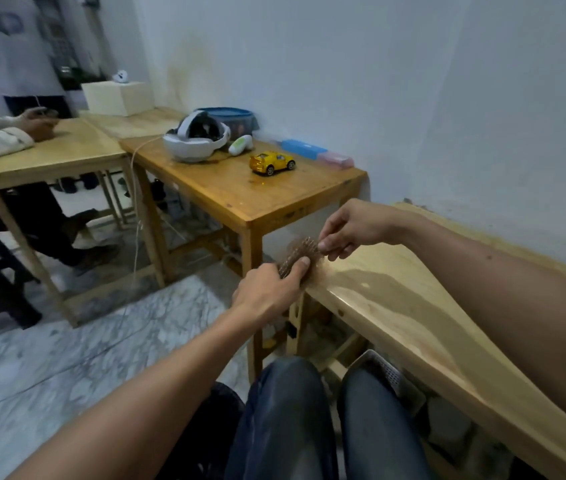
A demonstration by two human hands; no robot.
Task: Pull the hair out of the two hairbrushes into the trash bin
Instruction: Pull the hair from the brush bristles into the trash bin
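A brown hairbrush (300, 255) with rows of bristles and tufts of light brown hair (319, 268) is held in the air just off the near table's left end. My left hand (271, 292) grips the brush from below, thumb pressed on the bristles. My right hand (350, 230) reaches in from the right, its fingertips pinched on hair at the brush's far edge. A grey perforated trash bin (390, 374) stands on the floor under the table, beside my right knee, partly hidden. Only one brush is in view.
The light wooden table (413, 313) runs along the wall on my right. A darker table (240, 195) ahead holds a white headset (194, 140), a yellow toy car (271, 162) and small boxes. Another person sits at a table at far left (32, 154). Marble floor lies to my left.
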